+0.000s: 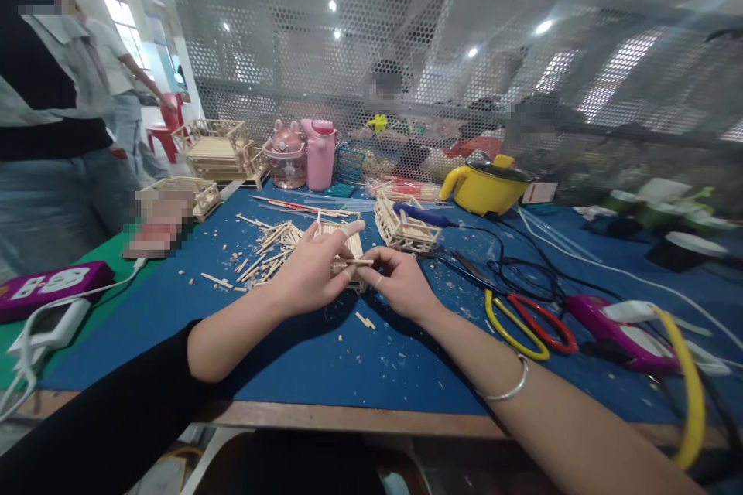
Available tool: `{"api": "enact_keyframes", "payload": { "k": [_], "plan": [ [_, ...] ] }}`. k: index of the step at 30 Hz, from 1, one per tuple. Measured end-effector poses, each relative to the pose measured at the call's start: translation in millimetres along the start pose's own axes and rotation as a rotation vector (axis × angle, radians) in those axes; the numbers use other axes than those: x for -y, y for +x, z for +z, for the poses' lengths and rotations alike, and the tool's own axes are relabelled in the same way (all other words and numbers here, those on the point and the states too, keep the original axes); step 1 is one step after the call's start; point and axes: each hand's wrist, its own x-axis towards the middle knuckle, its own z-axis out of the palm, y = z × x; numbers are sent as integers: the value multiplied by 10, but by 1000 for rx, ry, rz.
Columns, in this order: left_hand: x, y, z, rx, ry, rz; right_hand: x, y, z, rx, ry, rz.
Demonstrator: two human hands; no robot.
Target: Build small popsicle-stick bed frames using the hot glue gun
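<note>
In the middle of the blue table, a small model made of thin wooden sticks [338,226] lies between my hands. My left hand [316,267] is wrapped round its left side and front, fingers closed on it. My right hand [398,278] pinches a short wooden stick [364,262] at the model's near right corner. The hands hide much of the model's lower part. Just left of my left hand is a pile of loose wooden sticks [267,251]. Behind my right hand stands another stick model [400,226], with a blue-handled tool [421,214] resting on it.
Yellow-and-red-handled scissors [522,325] and black cables lie at the right. A yellow electric pot [493,186], pink bottle [320,155] and larger stick model [217,151] stand along the back before a perforated metal screen [290,31]. A phone [159,220] charges at left. People stand beyond.
</note>
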Motion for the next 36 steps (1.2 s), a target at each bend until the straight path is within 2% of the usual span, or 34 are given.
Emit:
{"api": "enact_keyframes", "payload": {
  "k": [14,25,31,36],
  "plan": [
    [28,35,38,-45,-33,7,0,3,1,1,-15,6],
    [20,25,45,-25,-19,-26,26,0,0,6,-11,12],
    [-6,-4,-81,17,51,21,16,3,3,-7,0,8],
    [55,-20,-198,14,87,32,21,-5,-1,-18,-12,33]
  ]
}}
